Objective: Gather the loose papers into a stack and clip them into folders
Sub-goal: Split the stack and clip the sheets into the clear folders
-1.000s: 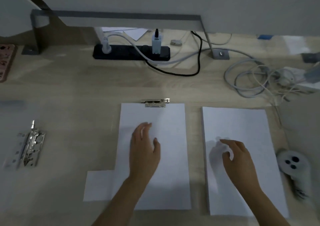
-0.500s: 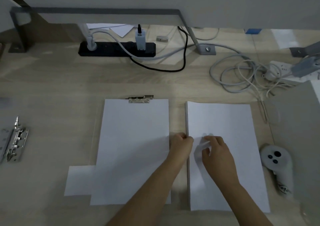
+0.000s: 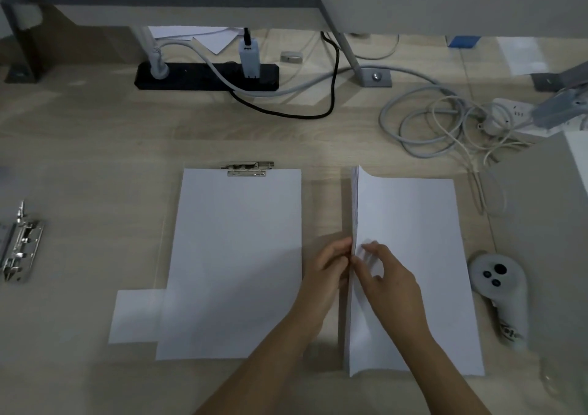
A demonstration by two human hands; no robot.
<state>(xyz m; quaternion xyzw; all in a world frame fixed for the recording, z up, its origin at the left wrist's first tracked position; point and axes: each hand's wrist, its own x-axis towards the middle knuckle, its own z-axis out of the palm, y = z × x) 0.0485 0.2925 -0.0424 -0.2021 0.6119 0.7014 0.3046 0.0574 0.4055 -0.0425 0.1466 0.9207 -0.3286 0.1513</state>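
Lying flat at left on the pale wooden desk, a white sheet sits under a silver metal clip. The left hand pinches the raised left long edge of the thick white paper stack, whose long axis runs away from the person. The right hand, on top, pinches its upper sheets.

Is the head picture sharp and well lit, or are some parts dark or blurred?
Head view: dim, flat light, no glare; a dark shadow band lies on the desk left of the paper stack; the metal binder mechanism at the left border is smeared.
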